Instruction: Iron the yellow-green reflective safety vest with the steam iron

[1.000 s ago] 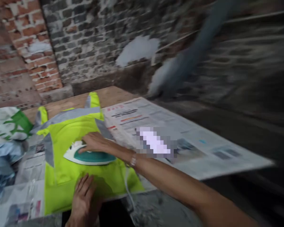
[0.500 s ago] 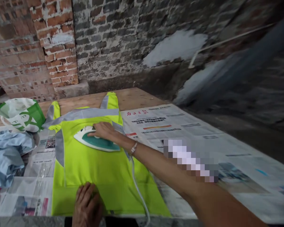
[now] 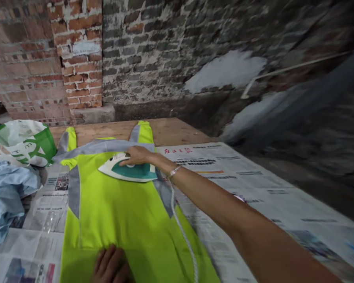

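A fluorescent yellow-green garment with grey panels lies spread out in front of me, its sleeves pointing away. My right hand is wrapped round the handle of a white and teal iron. The iron sits on the upper part of the garment, just below the grey band, with its tip pointing left. Its pale cord runs down over the garment's right side. At the bottom edge, my left hand rests on the garment's lower part, fingers laid on the cloth; the rest of it is cut off.
Newspaper sheets cover much of the wooden table. To the left are a crumpled light blue cloth and a green and white bag. A brick wall stands behind the table.
My right hand has slid the iron slightly away from me, closer to the grey band, and the heel has swung up a little. My left hand sits lower in view as the camera shifted.
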`<control>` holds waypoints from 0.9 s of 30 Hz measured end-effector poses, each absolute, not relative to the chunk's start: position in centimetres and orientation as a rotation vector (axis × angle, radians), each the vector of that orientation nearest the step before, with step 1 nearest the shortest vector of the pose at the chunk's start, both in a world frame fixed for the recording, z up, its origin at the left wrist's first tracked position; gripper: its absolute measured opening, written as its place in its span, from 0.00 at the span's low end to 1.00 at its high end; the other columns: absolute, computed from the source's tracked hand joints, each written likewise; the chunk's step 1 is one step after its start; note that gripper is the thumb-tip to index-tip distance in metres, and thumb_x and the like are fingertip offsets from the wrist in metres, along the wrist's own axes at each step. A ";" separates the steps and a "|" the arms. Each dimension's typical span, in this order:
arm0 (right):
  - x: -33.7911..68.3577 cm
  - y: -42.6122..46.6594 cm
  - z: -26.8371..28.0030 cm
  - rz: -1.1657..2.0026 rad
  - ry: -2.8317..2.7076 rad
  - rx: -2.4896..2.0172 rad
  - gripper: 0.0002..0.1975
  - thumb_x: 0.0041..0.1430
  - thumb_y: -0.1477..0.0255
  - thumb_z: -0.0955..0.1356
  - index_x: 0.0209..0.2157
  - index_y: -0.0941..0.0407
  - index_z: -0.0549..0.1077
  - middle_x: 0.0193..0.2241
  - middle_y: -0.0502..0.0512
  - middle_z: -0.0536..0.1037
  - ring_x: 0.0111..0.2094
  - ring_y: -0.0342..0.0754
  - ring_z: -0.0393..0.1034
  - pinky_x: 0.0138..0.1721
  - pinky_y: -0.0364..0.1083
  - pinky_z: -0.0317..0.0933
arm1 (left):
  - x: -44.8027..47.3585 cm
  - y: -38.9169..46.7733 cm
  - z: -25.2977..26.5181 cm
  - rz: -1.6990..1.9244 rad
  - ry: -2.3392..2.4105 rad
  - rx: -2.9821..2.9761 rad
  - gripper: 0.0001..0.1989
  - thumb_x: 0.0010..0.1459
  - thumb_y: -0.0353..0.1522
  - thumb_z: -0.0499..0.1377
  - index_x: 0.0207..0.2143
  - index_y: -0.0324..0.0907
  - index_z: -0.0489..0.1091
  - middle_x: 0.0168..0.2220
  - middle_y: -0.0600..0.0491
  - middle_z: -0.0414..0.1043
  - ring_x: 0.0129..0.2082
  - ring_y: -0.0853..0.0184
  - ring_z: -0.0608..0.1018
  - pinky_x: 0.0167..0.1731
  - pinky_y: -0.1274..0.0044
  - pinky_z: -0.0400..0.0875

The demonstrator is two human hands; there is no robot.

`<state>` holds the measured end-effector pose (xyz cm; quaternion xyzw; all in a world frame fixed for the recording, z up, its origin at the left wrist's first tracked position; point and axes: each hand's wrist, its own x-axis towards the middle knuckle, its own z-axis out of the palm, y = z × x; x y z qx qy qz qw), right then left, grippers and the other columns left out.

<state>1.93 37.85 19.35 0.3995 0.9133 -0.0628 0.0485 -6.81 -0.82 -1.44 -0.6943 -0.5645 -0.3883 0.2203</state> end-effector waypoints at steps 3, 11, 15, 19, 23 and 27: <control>2.3 31.9 19.9 -0.209 2.815 1.035 0.21 0.58 0.49 0.75 0.40 0.51 0.84 0.41 0.60 0.86 0.45 0.56 0.81 0.38 0.44 0.63 | -7.8 -0.9 -0.4 -0.957 -1.521 -2.033 0.12 0.66 0.32 0.56 0.45 0.46 0.78 0.52 0.47 0.83 0.57 0.58 0.81 0.55 0.66 0.80; 1.6 23.4 19.8 -0.231 2.898 0.799 0.23 0.59 0.47 0.74 0.44 0.50 0.84 0.40 0.61 0.87 0.47 0.58 0.82 0.40 0.45 0.65 | -9.3 -1.2 1.3 -0.757 -1.433 -2.144 0.14 0.65 0.32 0.58 0.50 0.45 0.77 0.57 0.47 0.80 0.59 0.56 0.80 0.52 0.65 0.82; -0.7 26.8 19.1 -0.199 2.910 0.970 0.26 0.59 0.44 0.73 0.46 0.51 0.83 0.42 0.63 0.86 0.48 0.58 0.81 0.42 0.45 0.66 | -8.6 -1.1 2.1 -0.858 -1.453 -2.093 0.12 0.65 0.31 0.58 0.49 0.46 0.77 0.54 0.48 0.81 0.57 0.58 0.82 0.52 0.66 0.82; -4.0 32.4 18.8 -0.134 2.886 1.215 0.32 0.63 0.42 0.69 0.49 0.57 0.82 0.48 0.69 0.84 0.52 0.60 0.79 0.46 0.47 0.67 | -8.2 -1.2 2.8 -0.882 -1.504 -2.108 0.12 0.65 0.31 0.58 0.49 0.45 0.76 0.54 0.47 0.82 0.58 0.58 0.81 0.54 0.67 0.80; -6.7 36.7 19.0 -0.137 2.826 1.523 0.36 0.65 0.43 0.68 0.55 0.61 0.80 0.53 0.73 0.81 0.56 0.60 0.76 0.51 0.48 0.67 | -7.8 -1.3 3.1 -0.873 -1.542 -2.143 0.12 0.65 0.30 0.57 0.49 0.45 0.76 0.53 0.47 0.82 0.57 0.57 0.82 0.52 0.65 0.82; -6.6 37.4 19.4 -0.210 2.784 1.546 0.39 0.61 0.41 0.70 0.55 0.61 0.81 0.53 0.72 0.82 0.54 0.61 0.77 0.49 0.48 0.67 | -7.5 -1.5 3.7 -0.966 -1.681 -2.178 0.12 0.65 0.29 0.57 0.49 0.44 0.75 0.54 0.46 0.81 0.57 0.55 0.82 0.53 0.60 0.82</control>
